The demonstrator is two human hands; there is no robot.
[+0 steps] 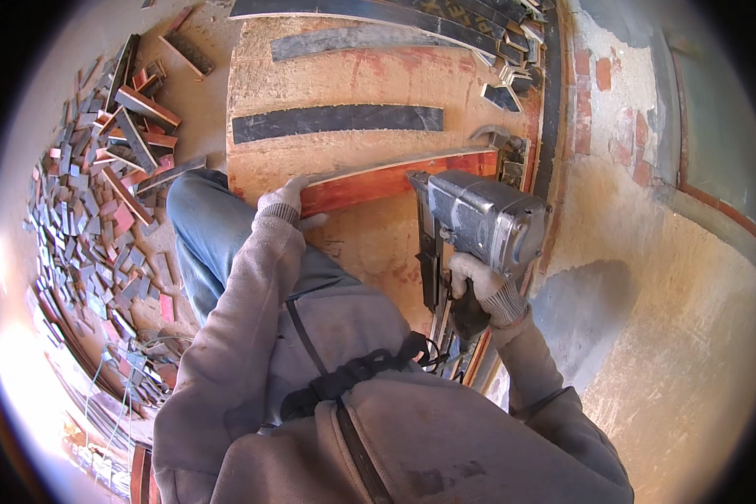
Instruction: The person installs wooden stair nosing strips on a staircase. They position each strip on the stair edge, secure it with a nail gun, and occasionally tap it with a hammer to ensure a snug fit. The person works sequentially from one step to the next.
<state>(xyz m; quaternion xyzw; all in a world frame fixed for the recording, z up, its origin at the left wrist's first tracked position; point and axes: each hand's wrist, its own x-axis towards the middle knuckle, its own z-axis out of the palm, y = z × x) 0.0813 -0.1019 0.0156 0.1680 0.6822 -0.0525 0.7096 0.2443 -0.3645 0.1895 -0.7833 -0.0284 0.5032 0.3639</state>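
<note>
My gloved left hand [283, 198] grips the left end of a red-faced wooden board [370, 183], which stands on its edge on the plywood work surface [328, 82]. My gloved right hand [477, 279] is closed round the handle of a dark nail gun [479, 214]. The gun's nose is at the board's right part, close against it; whether it touches I cannot tell. Its long magazine [429, 260] points back toward me. Beyond the board lies a flat black strip [338, 123], and a grey strip [357, 39] lies farther off.
A large heap of small wood offcuts [101, 227] covers the floor on my left, with longer pieces [147, 109] on top. A hammer [491, 134] lies at the right edge of the work surface, near stacked offcuts [517, 63]. A worn wall [617, 109] with bare brick rises on the right.
</note>
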